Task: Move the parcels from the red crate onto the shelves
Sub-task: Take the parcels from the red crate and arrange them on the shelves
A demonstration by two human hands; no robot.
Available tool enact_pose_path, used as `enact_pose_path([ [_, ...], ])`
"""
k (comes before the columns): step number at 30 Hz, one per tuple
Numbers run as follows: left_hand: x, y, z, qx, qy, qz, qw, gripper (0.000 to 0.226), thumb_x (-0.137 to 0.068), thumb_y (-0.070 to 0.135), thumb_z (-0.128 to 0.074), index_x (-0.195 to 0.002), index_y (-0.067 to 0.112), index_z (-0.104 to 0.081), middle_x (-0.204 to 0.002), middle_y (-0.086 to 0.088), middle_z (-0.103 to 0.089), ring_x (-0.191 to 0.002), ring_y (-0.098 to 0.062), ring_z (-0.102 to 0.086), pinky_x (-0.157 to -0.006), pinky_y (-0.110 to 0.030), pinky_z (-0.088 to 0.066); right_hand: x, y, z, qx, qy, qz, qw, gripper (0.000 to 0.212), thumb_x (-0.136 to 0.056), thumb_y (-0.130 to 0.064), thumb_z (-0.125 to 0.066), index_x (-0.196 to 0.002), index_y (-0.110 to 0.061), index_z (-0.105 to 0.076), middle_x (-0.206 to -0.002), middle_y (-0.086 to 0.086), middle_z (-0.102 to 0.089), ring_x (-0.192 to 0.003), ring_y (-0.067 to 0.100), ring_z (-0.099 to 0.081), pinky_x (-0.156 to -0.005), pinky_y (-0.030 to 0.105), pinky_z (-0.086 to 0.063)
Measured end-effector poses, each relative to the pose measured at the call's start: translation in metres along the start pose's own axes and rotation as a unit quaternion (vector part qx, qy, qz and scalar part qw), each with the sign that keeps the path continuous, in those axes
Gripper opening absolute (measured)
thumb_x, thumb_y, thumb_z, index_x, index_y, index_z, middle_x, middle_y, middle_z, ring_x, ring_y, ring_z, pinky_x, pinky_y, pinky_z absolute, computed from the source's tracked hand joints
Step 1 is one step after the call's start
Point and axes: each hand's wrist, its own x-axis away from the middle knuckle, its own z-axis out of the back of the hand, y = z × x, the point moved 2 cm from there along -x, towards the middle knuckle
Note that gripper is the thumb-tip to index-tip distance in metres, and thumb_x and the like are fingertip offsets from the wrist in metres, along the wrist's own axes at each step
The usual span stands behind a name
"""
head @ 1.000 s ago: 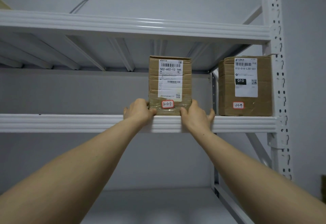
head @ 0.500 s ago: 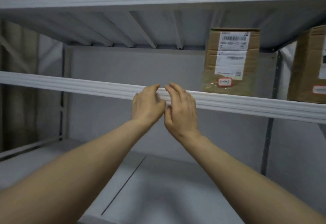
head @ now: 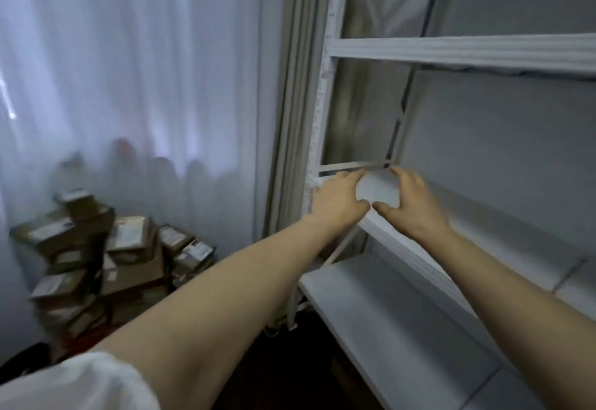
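Both hands are out in front of the white metal shelves [head: 458, 51], empty — the left hand [head: 338, 200] and right hand [head: 408, 203] are side by side, thumbs nearly touching, each grip loosely spread and holding nothing, over the front edge of a middle shelf near its left upright. Down at the lower left, a blurred heap of cardboard parcels [head: 106, 254] sits on the floor before a sheer white curtain [head: 129, 64] — well apart from the hands.
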Motion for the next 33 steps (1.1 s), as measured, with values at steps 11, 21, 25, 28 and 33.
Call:
enact_pose_path([
  [11,0.053,-0.282,0.060,-0.043,-0.010,0.278,0.960,0.069,-0.085,0.036,-0.058,-0.147,0.027,-0.029,-0.147,-0.006,-0.038,-0.132,-0.028,-0.040,-0.105,-0.047,-0.037,-0.065,-0.148,-0.222,-0.093,-0.240,0.067,0.964,0.075,-0.089,-0.039,-0.063,-0.149,-0.013,-0.026,-0.153,0.009,-0.026,-0.137,0.025,-0.032,-0.107,0.033,-0.032],
  [21,0.056,-0.428,0.108,-0.026,0.073,0.453,0.888,0.063,-0.085,0.026,-0.060,-0.143,0.020,-0.035,-0.138,-0.005,-0.048,-0.117,-0.024,-0.052,-0.094,-0.040,-0.047,-0.138,-0.237,-0.378,-0.157,-0.372,0.109,0.908,0.067,-0.088,-0.036,-0.064,-0.144,-0.013,-0.034,-0.144,0.009,-0.037,-0.128,0.022,-0.044,-0.099,0.031,-0.038],
  [25,0.057,-0.478,0.120,-0.018,0.093,0.505,0.858,0.067,-0.084,0.026,-0.060,-0.145,0.019,-0.034,-0.137,-0.006,-0.049,-0.116,-0.024,-0.052,-0.092,-0.037,-0.048,-0.170,-0.260,-0.427,-0.200,-0.419,0.086,0.881,0.064,-0.088,-0.030,-0.064,-0.143,-0.013,-0.035,-0.143,0.007,-0.041,-0.124,0.021,-0.047,-0.090,0.026,-0.040],
  [28,0.059,-0.512,0.129,-0.005,0.109,0.538,0.836,0.059,-0.087,0.020,-0.060,-0.142,0.014,-0.039,-0.133,-0.008,-0.054,-0.120,-0.026,-0.051,-0.091,-0.031,-0.044,-0.189,-0.276,-0.466,-0.227,-0.442,0.051,0.866,0.066,-0.084,-0.035,-0.065,-0.141,-0.016,-0.038,-0.141,0.006,-0.047,-0.118,0.021,-0.054,-0.095,0.039,-0.049],
  [33,0.062,-0.573,0.141,0.015,0.107,0.583,0.805,0.070,-0.087,0.027,-0.063,-0.147,0.013,-0.030,-0.145,-0.009,-0.044,-0.130,-0.027,-0.044,-0.102,-0.040,-0.041,-0.204,-0.304,-0.524,-0.235,-0.471,0.005,0.850,0.055,-0.093,-0.022,-0.056,-0.143,-0.014,-0.036,-0.106,-0.001,-0.054,-0.086,0.010,-0.057,-0.084,0.033,-0.052],
])
